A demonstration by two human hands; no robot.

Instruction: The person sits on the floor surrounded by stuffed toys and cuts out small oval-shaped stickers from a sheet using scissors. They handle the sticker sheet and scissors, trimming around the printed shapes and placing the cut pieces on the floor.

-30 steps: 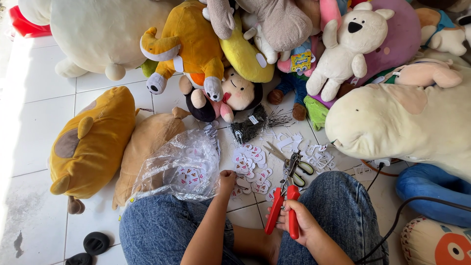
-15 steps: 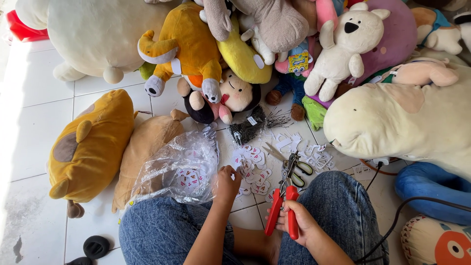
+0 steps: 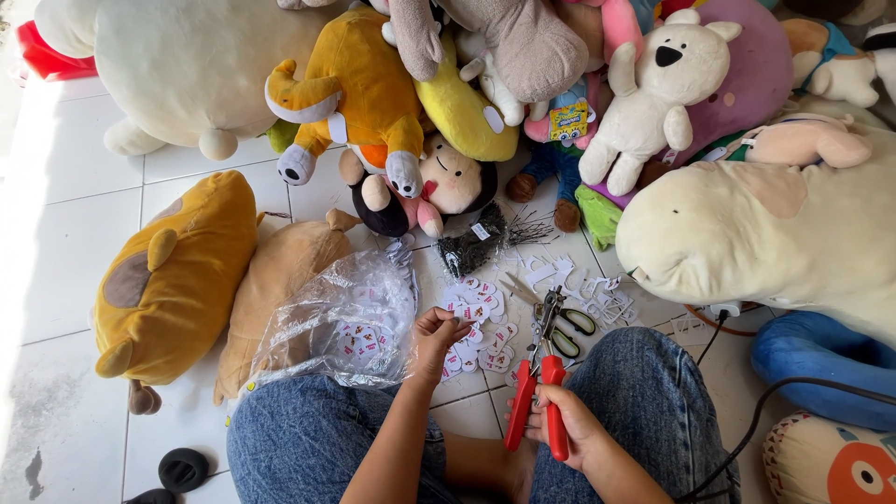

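I sit on a white tile floor in blue jeans. My right hand (image 3: 571,427) grips the red handles of a pair of pliers (image 3: 539,369), nose pointing away from me. My left hand (image 3: 436,334) is closed over the pile of small white and red paper tags (image 3: 474,313) lying on the floor between my knees; its fingertips pinch at the tags. A pair of scissors (image 3: 569,329) lies just beyond the pliers. A bundle of black fasteners (image 3: 469,247) lies past the tags.
A clear plastic bag (image 3: 331,317) with more tags lies left of my hand, over a tan plush (image 3: 280,271). Plush toys ring the spot: a yellow bear (image 3: 173,280), a big cream one (image 3: 775,243), a white bear (image 3: 653,93). A black cable (image 3: 793,392) runs on the right.
My left hand has moved slightly forward and closed onto the tags. The right hand with the pliers has stayed almost still.
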